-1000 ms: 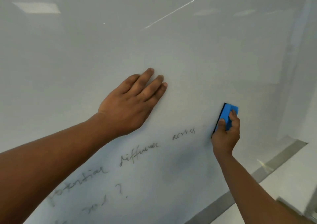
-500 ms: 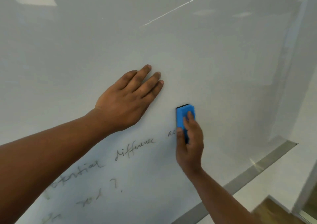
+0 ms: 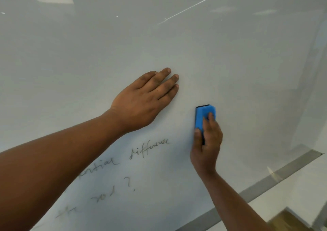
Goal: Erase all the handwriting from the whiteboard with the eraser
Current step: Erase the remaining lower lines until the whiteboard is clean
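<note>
The handwriting [image 3: 148, 150] runs in thin dark marker strokes across the lower left of the whiteboard [image 3: 230, 62], a glossy pale surface that mirrors ceiling lights; its lower-left lines are partly hidden behind the person's left forearm. Above the word nearest the middle, the left hand [image 3: 141, 103] lies flat against the board, fingers straight and close together, holding nothing. Just to the right and a little lower, well clear of the left fingertips, the right hand [image 3: 206, 147] grips the eraser [image 3: 203, 115], thumb on its left edge and fingers curled over its back. The eraser is a blue foam block with rounded corners and a thin dark wiping layer pressed to the board, right of the last written word. A dull grey metal strip [image 3: 265, 184] edges the board at lower right
</note>
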{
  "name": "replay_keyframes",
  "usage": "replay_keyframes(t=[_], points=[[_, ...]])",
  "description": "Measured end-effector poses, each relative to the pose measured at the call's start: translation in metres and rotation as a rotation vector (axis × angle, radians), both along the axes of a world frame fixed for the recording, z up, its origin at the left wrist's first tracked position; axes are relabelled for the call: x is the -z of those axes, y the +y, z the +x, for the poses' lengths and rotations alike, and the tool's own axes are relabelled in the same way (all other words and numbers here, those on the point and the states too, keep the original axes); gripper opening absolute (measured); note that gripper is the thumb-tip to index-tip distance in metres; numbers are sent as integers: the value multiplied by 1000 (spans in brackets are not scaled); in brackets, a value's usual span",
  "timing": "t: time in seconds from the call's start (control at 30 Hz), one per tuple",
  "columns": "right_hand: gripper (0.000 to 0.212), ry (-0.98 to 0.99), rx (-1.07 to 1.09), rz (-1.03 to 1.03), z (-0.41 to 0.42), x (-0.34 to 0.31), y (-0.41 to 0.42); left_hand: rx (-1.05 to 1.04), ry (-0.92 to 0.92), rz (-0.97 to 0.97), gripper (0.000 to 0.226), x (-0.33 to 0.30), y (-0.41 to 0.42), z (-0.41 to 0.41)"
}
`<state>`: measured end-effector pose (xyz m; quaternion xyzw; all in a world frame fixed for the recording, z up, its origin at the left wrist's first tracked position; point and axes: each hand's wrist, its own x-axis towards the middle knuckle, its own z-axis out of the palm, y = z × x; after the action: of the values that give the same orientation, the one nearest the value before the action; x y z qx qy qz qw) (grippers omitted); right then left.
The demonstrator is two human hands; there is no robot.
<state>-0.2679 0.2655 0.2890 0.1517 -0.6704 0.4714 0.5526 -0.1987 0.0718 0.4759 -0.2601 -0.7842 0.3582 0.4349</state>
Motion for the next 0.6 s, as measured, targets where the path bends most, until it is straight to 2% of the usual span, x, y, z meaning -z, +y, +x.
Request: replay_keyframes(t=[0.07,0.1,0.23,0.27,0.3,0.4,0.43,0.5,0.6], points=[[42,-103,30,-166,-6,-14,6,9,8,2,53,0,0,-1],[43,-93,38,-159,-1,-16,-2,11,10,6,52,1,0,-1],[44,79,-118,197,29,7,-45,13,-3,-2,54,0,0,0],[44,101,-130,225,28,8,-45,17,-8,-4,54,0,1,0],[43,92,-113,192,24,7,-41,19,-14,-4,55,0,1,1],[41,-66,34,-112,14,-4,-35,49,-49,-18,55,0,-1,3],[41,-101,69,-152,18,-3,-43,72,-73,-26,54,0,-3,4],[43,-51,33,-44,36,6,-71,114,-123,-31,53,0,-6,8],[45,125,-136,277,56,22,-94,142,-138,-26,46,2,-16,16]])
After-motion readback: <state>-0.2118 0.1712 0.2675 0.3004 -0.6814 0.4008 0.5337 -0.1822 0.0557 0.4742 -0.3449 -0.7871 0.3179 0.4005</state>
